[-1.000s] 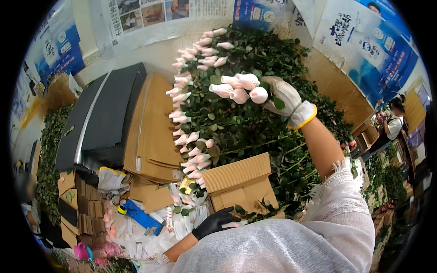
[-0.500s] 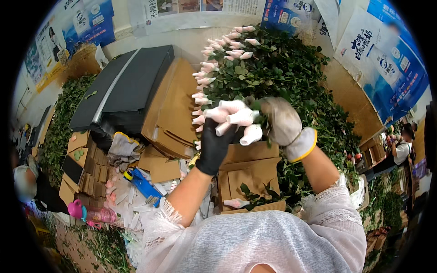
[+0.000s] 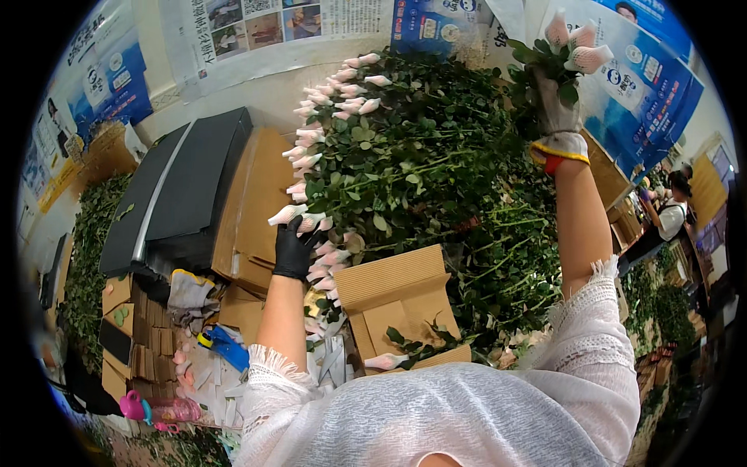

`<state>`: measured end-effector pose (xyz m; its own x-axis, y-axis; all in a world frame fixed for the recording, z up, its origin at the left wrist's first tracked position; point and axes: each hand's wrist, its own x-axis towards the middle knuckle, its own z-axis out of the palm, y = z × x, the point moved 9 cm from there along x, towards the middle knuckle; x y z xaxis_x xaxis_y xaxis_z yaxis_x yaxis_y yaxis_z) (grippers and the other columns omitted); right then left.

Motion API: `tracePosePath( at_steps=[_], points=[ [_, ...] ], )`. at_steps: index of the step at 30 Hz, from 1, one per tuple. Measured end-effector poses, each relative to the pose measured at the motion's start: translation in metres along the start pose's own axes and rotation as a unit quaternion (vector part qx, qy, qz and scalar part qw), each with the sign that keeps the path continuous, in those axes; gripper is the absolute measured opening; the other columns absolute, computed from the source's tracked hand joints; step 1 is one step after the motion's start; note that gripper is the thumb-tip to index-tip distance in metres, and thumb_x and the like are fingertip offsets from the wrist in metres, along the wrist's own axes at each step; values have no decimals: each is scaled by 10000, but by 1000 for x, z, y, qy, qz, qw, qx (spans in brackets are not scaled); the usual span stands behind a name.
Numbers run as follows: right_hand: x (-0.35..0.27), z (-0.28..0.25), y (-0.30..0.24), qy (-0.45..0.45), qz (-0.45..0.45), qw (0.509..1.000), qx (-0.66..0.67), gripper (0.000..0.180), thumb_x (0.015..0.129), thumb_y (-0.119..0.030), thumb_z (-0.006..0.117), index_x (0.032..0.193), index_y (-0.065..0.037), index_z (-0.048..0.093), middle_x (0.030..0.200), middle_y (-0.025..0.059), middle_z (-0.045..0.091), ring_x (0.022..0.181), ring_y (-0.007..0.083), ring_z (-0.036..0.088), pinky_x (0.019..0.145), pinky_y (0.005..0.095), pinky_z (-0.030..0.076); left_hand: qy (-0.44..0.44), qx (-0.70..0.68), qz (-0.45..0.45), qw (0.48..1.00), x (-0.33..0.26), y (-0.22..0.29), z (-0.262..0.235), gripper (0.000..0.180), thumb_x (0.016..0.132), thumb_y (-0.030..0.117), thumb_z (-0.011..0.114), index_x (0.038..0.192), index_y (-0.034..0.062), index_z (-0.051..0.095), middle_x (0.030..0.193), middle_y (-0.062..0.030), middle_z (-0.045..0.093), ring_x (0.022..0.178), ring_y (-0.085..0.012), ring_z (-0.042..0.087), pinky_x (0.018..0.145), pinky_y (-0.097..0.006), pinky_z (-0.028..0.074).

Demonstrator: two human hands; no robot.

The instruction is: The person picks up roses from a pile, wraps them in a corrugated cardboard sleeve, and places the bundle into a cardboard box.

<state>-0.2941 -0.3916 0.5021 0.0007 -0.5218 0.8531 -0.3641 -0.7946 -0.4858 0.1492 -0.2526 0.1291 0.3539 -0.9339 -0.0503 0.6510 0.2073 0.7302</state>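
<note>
My right hand (image 3: 559,117), in a pale work glove with a yellow-edged cuff, is raised at the far right, closed round a few roses (image 3: 585,59) whose pink buds wear white foam net sleeves. My left hand (image 3: 293,251), in a black glove, is at the left edge of a big pile of leafy rose stems (image 3: 405,163). Its fingers are closed on sleeved rose buds (image 3: 289,215) there; exactly how many is hidden. More sleeved buds (image 3: 310,137) line that side of the pile.
An opened cardboard carton (image 3: 393,284) sits before me with one sleeved rose (image 3: 387,361) lying on it. At left are dark stacked sheets (image 3: 198,171), cardboard, a spare glove (image 3: 191,292), a blue tool (image 3: 226,348), a phone (image 3: 115,342) and a pink bottle (image 3: 171,409). Another person (image 3: 671,210) stands far right.
My hands have moved apart. The right has swung up and far right with roses; the left has gone left to the buds at the pile's edge. The view has shifted too.
</note>
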Motion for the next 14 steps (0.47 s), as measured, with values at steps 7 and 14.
tracePosePath(
  at_steps=[7,14],
  points=[
    [-26,91,-14,-157,154,766,604,419,979,-178,475,1350,11,420,1256,172,568,1020,230,632,885,348,559,28,219,-6,975,28,-6,-24,415,870,117,653,1257,42,522,1170,-122,599,1025,-237,621,817,-383,554],
    [-135,180,-87,-385,-117,902,157,592,878,-329,620,1407,-158,417,1291,144,571,1134,299,591,953,399,506,-111,316,246,910,-7,67,92,407,861,154,707,1194,-38,574,1144,-124,642,1031,-183,612,897,-292,468]
  ],
)
